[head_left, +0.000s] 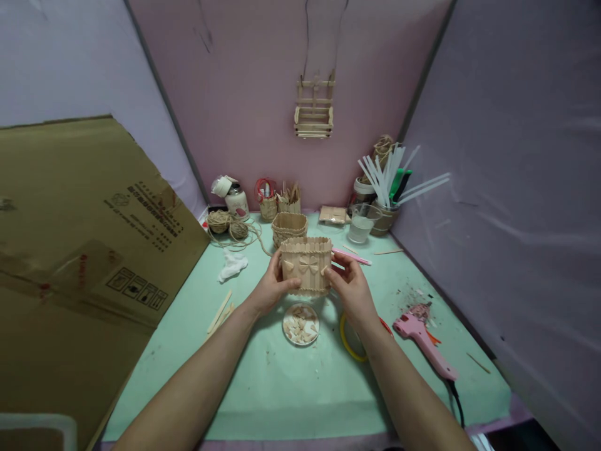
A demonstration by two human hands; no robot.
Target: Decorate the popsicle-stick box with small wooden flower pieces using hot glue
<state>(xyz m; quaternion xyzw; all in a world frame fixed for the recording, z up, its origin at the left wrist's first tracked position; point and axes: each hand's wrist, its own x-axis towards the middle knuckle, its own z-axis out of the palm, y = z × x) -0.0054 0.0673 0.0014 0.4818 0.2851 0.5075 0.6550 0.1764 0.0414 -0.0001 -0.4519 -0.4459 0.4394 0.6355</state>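
Note:
Between my two hands, a small basket made of wooden craft sticks [305, 279] is held up above the table. Twine runs along its top and bottom edges, and a bow-like shape of wood pieces decorates its front. My left hand [275, 285] grips its left side, thumb on the front. My right hand [350, 285] pinches the right side near a small wood piece. Below the basket sits a white dish [285, 335] with small wood chips. A second basket [288, 224] stands right behind it.
A pink glue gun [425, 341] lies at the right, its cord hanging over the front edge. Yellow-handled scissors [348, 344] rest partly under my right forearm. Loose sticks [218, 313] lie left. Glue sticks [382, 178], a water cup [361, 225] and twine balls [219, 220] line the back. Cardboard [94, 250] stands left.

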